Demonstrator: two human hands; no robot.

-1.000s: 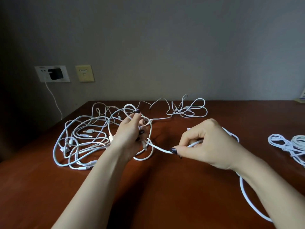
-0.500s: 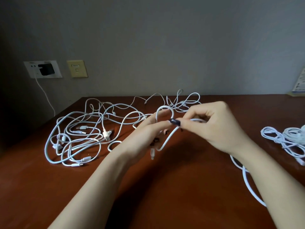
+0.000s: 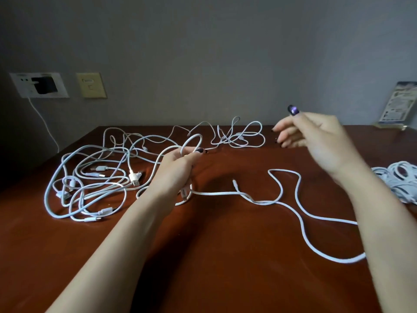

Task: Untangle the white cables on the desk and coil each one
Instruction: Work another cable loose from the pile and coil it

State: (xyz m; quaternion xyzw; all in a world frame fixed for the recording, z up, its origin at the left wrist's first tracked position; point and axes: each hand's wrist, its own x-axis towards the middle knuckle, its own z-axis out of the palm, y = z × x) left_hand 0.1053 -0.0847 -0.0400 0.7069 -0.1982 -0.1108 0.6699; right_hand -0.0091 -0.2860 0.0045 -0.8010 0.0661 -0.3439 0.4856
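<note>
Head view: left hand grips cable trailing rightward across the desk.

On the table, taking its middle as the dial's centre, a big tangle of cables lies at ten o'clock and a smaller tangle at twelve, near the far edge. The left hand sits at the centre, gripping a loose cable that trails towards four o'clock. The right hand hovers over one o'clock. A coiled bundle lies at three, with a card stand behind it at two.
</note>
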